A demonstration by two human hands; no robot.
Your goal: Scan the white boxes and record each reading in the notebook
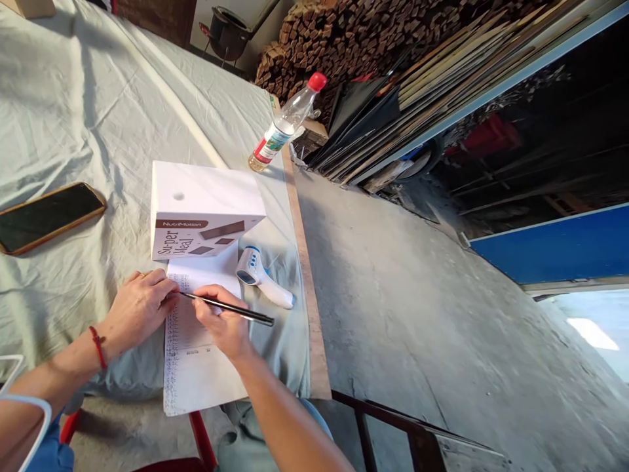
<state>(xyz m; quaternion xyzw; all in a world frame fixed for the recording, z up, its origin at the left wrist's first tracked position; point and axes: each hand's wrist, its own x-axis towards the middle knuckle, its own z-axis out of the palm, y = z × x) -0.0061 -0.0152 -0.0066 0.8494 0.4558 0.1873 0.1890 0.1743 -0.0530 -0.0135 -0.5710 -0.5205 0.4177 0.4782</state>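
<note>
My right hand (223, 321) grips a black pen (236, 308), its tip over a spiral notebook (206, 373) with writing on its page. At the notebook's left edge rests my left hand (142, 301), its fingers curled and closed against the edge, close to the pen tip; the fingertips are partly hidden. A white NutriMotion box (206, 187) stands on the notebook's far end and covers part of it. Right of the page lies a white and blue infrared thermometer (263, 278), touched by neither hand.
A phone (52, 216) lies on the cloth-covered table (122, 118) at the left. Near the table's right edge stands a bottle with a red cap (282, 131). Stacked firewood (314, 39) and leaning boards (432, 85) are beyond. The notebook's near end overhangs the table.
</note>
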